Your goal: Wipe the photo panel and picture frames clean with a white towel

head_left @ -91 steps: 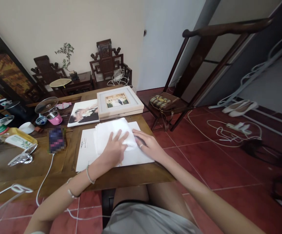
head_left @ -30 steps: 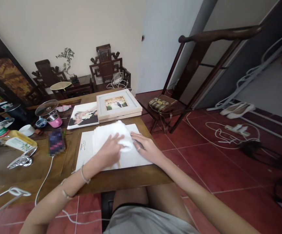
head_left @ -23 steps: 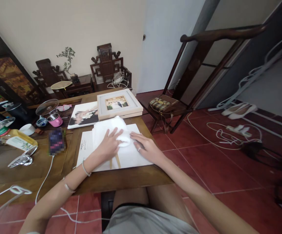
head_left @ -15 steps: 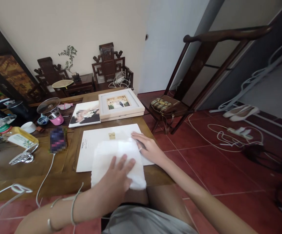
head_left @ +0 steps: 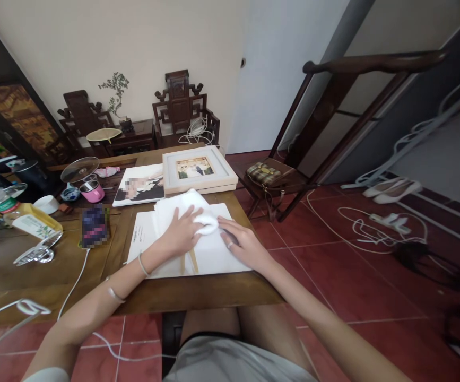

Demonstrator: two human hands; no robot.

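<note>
A white panel (head_left: 222, 265) with small print along its left side and tan marks on its face lies near the table's front right corner. Over its upper part is a folded white cloth (head_left: 178, 204), its right end curled into a loop. My left hand (head_left: 182, 231) presses down on the cloth from above, fingers bent and spread a little, gripping it against the panel. On the panel's right side rests my right hand (head_left: 245, 244), fingers stretched out flat and touching the surface. A dark patch shows beside those fingers; I cannot make out what it is.
Behind the panel lie a framed photo (head_left: 196, 168) on a box and a photo print (head_left: 140, 185). To the left are a pink cup (head_left: 92, 192), an oil bottle (head_left: 33, 220), a clear hair claw (head_left: 41, 252) and a cable. A chair (head_left: 281, 175) holding a plaid bag stands right.
My left hand has pushed the cloth away from me, from the panel's front edge to its upper part. The cloth now curls on its right. My right hand has stayed nearly in place.
</note>
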